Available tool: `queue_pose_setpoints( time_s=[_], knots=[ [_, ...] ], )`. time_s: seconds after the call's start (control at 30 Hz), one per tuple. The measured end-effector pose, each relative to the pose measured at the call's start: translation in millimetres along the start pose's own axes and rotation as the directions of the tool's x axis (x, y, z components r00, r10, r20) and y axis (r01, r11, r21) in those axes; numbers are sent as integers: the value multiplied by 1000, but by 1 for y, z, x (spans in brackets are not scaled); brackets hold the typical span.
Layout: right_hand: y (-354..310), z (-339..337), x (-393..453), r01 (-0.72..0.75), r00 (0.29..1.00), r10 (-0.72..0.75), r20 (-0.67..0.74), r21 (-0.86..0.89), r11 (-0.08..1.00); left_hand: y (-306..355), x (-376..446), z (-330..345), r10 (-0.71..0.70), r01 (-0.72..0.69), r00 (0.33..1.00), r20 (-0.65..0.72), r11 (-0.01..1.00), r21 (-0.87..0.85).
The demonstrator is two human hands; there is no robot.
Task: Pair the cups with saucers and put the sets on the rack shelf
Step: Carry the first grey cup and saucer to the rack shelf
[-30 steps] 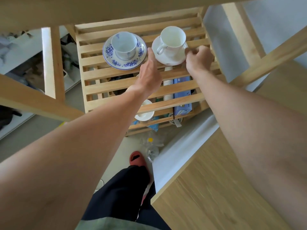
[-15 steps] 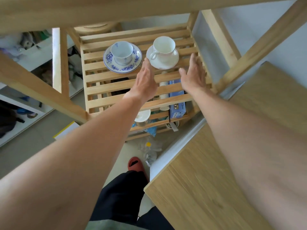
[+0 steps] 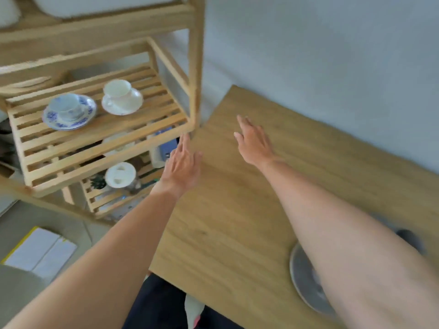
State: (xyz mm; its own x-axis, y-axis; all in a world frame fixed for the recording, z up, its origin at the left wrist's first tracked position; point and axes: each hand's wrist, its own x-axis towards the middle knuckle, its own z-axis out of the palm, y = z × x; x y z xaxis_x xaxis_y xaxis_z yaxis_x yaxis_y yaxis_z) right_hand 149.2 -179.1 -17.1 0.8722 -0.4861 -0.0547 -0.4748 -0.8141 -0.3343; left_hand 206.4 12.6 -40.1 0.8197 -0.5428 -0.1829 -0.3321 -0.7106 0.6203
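Two sets stand on the slatted wooden rack shelf [image 3: 99, 136] at the left. A blue-flowered cup [image 3: 65, 106] sits on its matching saucer [image 3: 57, 121]. To its right a white cup [image 3: 117, 90] sits on a white saucer [image 3: 123, 106]. My left hand [image 3: 181, 165] is empty with fingers spread, just off the shelf's front right corner. My right hand [image 3: 253, 141] hovers open over the wooden table [image 3: 237, 210], holding nothing. A grey saucer [image 3: 301, 279] lies on the table at the lower right, partly hidden by my right forearm.
The rack's upright post [image 3: 196, 67] stands between shelf and table. Lower shelves hold a white round lid [image 3: 120, 174], a blue box [image 3: 166, 144] and other clutter. White papers [image 3: 40, 250] lie on the floor at the lower left. A grey wall runs behind the table.
Both hands let go of the white set, drew back from the shelf and moved right, toward the table. The view swung right, bringing the table and grey saucer into sight.
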Motion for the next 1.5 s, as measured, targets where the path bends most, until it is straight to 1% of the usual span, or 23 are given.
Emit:
queue_pose_setpoints(
  time_s=[0.13, 0.23, 0.4, 0.53, 0.67, 0.73, 0.83, 0.9, 1.0, 1.13, 1.2, 1.27, 1.4, 1.5],
  knots=[
    [84, -38, -52, -174, 985, 174, -8, -55, 983, 59, -26, 55, 79, -78, 994, 71, 997, -13],
    [138, -61, -93, -273, 962, 271, -30, -87, 958, 100, -45, 96, 144, -143, 978, 148, 990, -16],
    [216, -95, -157, -423, 906, 418, -73, -71, 904, 165, -77, 149, 237, -241, 936, 260, 970, -17],
    [266, -113, -207, -537, 841, 530, -105, -46, 842, 209, -97, 179, 310, -320, 877, 367, 947, -34],
    [305, -111, -250, -671, 736, 672, -86, 40, 740, 238, -108, 199, 313, -322, 829, 463, 945, -62],
    [320, -108, -266, -727, 680, 731, -54, 83, 682, 247, -112, 207, 326, -334, 820, 471, 940, -69],
    [330, -102, -285, -780, 614, 789, 25, 175, 601, 261, -116, 218, 371, -377, 783, 499, 921, -94],
    [330, -96, -293, -789, 594, 799, 95, 261, 556, 270, -116, 225, 401, -400, 760, 511, 909, -118],
    [322, -88, -296, -810, 562, 787, 256, 366, 459, 275, -115, 233, 417, -418, 761, 498, 901, -116],
    [318, -82, -291, -832, 505, 807, 305, 420, 362, 268, -114, 235, 409, -411, 752, 517, 904, -118],
    [317, -82, -288, -824, 499, 798, 339, 470, 317, 263, -113, 233, 428, -425, 742, 516, 896, -131],
    [315, -83, -285, -790, 523, 774, 357, 543, 284, 257, -110, 230, 447, -437, 737, 507, 887, -147],
    [307, -78, -273, -694, 636, 722, 272, 610, 382, 244, -99, 219, 472, -442, 750, 463, 879, -181],
    [292, -74, -256, -649, 678, 686, 265, 654, 389, 229, -86, 208, 479, -435, 768, 425, 877, -203]
  ],
)
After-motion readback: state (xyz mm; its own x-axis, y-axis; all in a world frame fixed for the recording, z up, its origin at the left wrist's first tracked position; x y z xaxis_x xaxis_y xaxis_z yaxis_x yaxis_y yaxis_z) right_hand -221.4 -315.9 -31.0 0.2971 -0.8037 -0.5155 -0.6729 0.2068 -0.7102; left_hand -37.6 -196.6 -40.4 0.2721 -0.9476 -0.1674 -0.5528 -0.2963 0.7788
